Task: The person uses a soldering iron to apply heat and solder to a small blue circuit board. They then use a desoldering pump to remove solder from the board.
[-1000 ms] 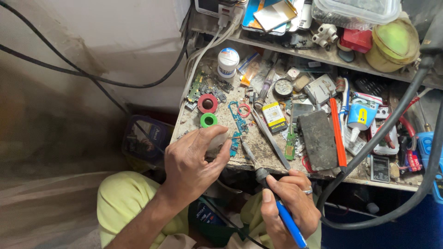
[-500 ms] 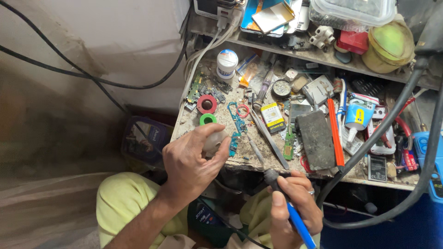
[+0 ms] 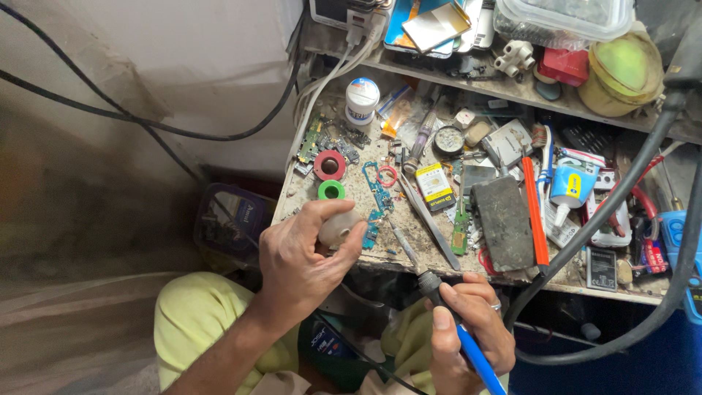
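Little has moved since earlier: left hand (image 3: 303, 256) stays at the table (image 3: 351, 194) edge, fingers (image 3: 333, 210) curled around a pale round object (image 3: 338, 228). Right hand (image 3: 468, 333) clenches the soldering iron (image 3: 439, 292), tip just right of those fingers.

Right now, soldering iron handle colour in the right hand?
Blue, seen in the head view: soldering iron, right hand.

Left hand (image 3: 303, 252) curled, fingers gripping; right hand (image 3: 468, 329) fisted, thumb up.
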